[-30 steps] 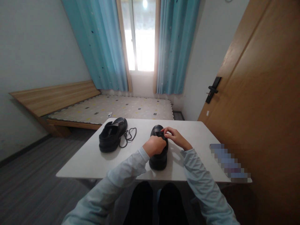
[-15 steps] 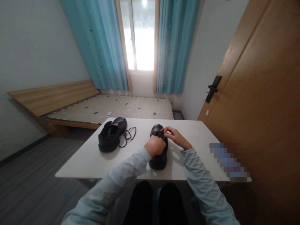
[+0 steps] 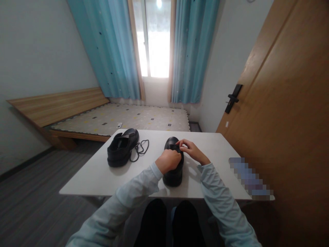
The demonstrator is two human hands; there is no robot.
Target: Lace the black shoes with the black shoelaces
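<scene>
A black shoe stands upright on the white table in front of me, its toe pointing away. My left hand is closed over the middle of this shoe from the left and hides much of its opening. What its fingers grip is out of sight. From the right, my right hand reaches to the front upper of the same shoe, fingers bent and close together near the tongue. Anything between those fingertips is too small to make out. To the left sits a second black shoe, with a loose black shoelace lying beside it.
Beyond the table is a bed with a patterned mattress, and a small white object rests near its close edge. A pixelated bluish item lies at the table's right edge. The wooden door stands at the right.
My left hand has shifted very slightly, still over the shoe. My right hand holds nearly the same pose, and the shoes stay in place.
</scene>
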